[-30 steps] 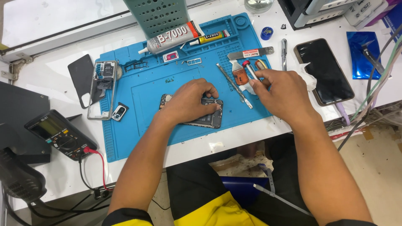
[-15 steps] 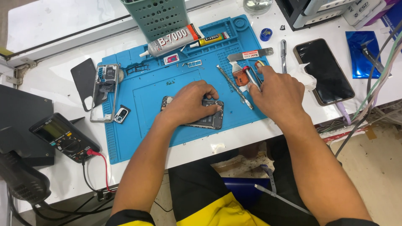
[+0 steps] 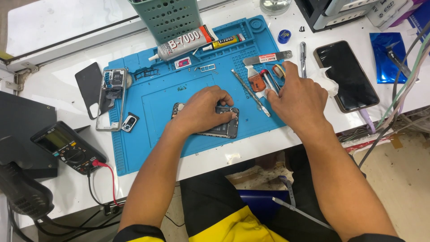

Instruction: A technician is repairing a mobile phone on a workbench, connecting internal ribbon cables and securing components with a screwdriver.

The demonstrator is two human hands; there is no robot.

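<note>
Right hand [image 3: 299, 96] shifted over tools, grip loose, left hand [image 3: 204, 110] pressing opened phone [image 3: 226, 127]

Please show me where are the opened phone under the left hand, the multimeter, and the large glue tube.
opened phone [image 3: 226, 129]: head view, on its exposed right end beside the fingers.
multimeter [image 3: 67, 148]: head view, on the middle of its dark body.
large glue tube [image 3: 183, 45]: head view, on the grey middle of the tube.
</note>
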